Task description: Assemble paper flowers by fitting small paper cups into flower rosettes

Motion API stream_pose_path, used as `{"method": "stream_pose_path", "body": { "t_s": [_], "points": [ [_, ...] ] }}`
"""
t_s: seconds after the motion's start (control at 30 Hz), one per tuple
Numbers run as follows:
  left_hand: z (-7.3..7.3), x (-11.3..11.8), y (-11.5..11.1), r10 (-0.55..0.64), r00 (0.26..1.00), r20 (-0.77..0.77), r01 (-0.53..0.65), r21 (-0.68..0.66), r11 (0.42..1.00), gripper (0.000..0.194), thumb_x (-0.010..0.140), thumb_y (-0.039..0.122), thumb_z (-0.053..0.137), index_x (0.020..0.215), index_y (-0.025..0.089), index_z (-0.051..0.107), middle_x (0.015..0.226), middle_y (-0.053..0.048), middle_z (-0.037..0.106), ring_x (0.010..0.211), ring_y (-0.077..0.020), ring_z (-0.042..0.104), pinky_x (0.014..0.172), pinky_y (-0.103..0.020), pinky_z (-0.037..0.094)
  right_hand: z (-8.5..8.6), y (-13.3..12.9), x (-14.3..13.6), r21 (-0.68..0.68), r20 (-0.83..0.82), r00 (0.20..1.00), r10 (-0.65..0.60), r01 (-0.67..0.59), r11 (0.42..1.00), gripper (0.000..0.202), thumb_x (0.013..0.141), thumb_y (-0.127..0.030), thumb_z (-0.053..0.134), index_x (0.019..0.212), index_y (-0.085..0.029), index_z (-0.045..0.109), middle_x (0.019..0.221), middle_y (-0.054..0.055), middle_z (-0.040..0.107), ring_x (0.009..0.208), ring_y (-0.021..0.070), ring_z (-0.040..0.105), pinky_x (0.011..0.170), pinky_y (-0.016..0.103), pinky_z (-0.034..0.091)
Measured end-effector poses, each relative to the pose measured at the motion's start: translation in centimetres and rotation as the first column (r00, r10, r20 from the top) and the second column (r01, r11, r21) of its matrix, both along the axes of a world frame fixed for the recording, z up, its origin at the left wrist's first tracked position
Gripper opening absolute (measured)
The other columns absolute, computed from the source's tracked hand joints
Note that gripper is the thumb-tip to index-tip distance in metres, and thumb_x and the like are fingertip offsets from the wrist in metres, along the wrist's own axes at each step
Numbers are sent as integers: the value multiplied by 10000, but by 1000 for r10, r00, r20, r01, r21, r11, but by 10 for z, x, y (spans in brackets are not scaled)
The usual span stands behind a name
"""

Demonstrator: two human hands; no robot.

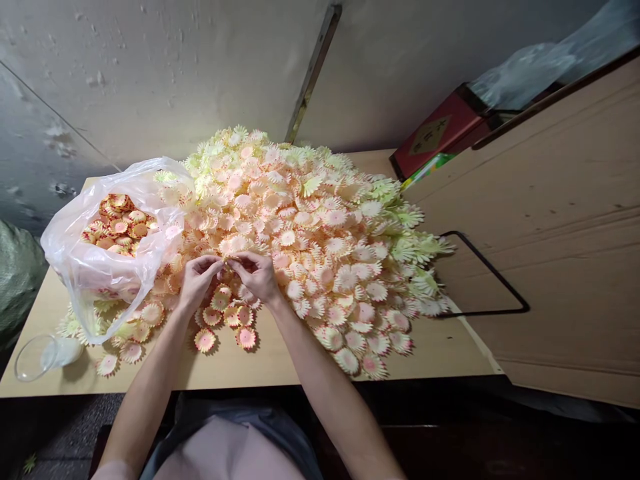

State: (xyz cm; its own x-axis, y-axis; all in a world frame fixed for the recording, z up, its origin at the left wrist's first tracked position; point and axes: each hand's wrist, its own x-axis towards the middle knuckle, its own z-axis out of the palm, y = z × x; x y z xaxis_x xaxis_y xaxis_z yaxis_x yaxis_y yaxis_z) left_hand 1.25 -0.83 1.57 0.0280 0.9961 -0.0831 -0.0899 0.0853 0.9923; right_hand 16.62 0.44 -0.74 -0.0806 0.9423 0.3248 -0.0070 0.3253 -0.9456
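My left hand (pixel 201 275) and my right hand (pixel 256 273) meet at the front of a big heap of artificial flower petal discs (pixel 300 220), pale pink, cream and green. Fingers on both hands are pinched together, almost touching, over something too small to make out. Just below them lie several petal discs with red-tipped edges (pixel 219 300), a few flat on the table (pixel 280 360). Left of my hands stands a white plastic bag (pixel 70 233), its mouth wide, with red-edged petal discs (pixel 119 225) inside.
A clear glass (pixel 37 358) lies tipped at the table's front left. On the right rise a large cardboard sheet (pixel 560 253) and a black metal bracket (pixel 493 267). Behind it is a red box (pixel 435 133). A peeling wall (pixel 165 73) backs the table.
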Motion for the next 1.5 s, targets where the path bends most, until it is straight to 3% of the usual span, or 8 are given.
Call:
{"method": "stream_pose_path", "body": {
  "t_s": [0.2,0.47,0.6,0.83,1.13,1.37,1.43,1.5],
  "points": [
    [3,2,0,-14,999,50,15,-25,1000,302,660,392,797,779,134,695,586,12,597,512,-76,503,487,-192,364,2,-3,3,14,116,992,-45,44,999,298,860,-457,608,762,-177,641,589,-5,538,503,110,451,467,246,357],
    [0,0,0,-33,997,77,35,-37,999,321,637,379,815,803,132,693,606,12,610,533,-82,527,527,-200,405,10,-5,4,25,234,971,-47,42,999,412,908,-491,520,624,-198,462,533,-39,385,487,98,350,468,256,276],
    [1,0,0,-63,994,88,68,-50,996,290,659,375,805,778,136,693,591,17,600,496,-68,495,483,-192,363,12,-4,5,63,261,964,-56,41,997,446,928,-470,490,592,-207,363,510,-52,330,478,93,319,487,266,260],
    [8,0,-2,-129,991,-20,128,-46,991,322,687,436,780,744,132,693,575,8,590,459,-63,446,437,-201,313,13,-4,4,97,299,948,-105,80,992,457,958,-482,411,594,-210,360,499,-45,354,475,99,325,499,275,270],
    [8,1,-2,-152,988,-10,152,-18,988,321,629,372,836,781,128,693,700,-10,652,595,-79,531,561,-188,416,9,-1,2,131,295,938,-180,147,980,473,969,-475,384,576,-213,355,511,-30,375,493,110,335,525,291,281],
    [8,1,-2,-161,987,20,161,-31,986,322,633,370,834,786,127,687,688,-7,644,589,-80,537,556,-190,419,10,0,2,10,160,982,-98,98,995,489,945,-473,447,552,-206,333,502,-44,318,489,99,316,498,276,268],
    [7,1,-2,-132,991,37,133,-45,990,317,651,381,819,787,130,680,646,3,620,542,-72,511,515,-189,397,11,-1,1,-16,126,990,-60,63,998,436,925,-485,486,601,-196,441,541,-35,407,509,101,390,504,258,320],
    [6,1,-1,-91,994,66,95,-62,994,306,672,389,801,787,137,669,609,17,593,493,-61,480,478,-188,374,10,-1,1,-16,75,996,-51,52,998,318,891,-487,550,784,-189,572,696,-2,560,600,115,518,549,240,407]
  ]
}}
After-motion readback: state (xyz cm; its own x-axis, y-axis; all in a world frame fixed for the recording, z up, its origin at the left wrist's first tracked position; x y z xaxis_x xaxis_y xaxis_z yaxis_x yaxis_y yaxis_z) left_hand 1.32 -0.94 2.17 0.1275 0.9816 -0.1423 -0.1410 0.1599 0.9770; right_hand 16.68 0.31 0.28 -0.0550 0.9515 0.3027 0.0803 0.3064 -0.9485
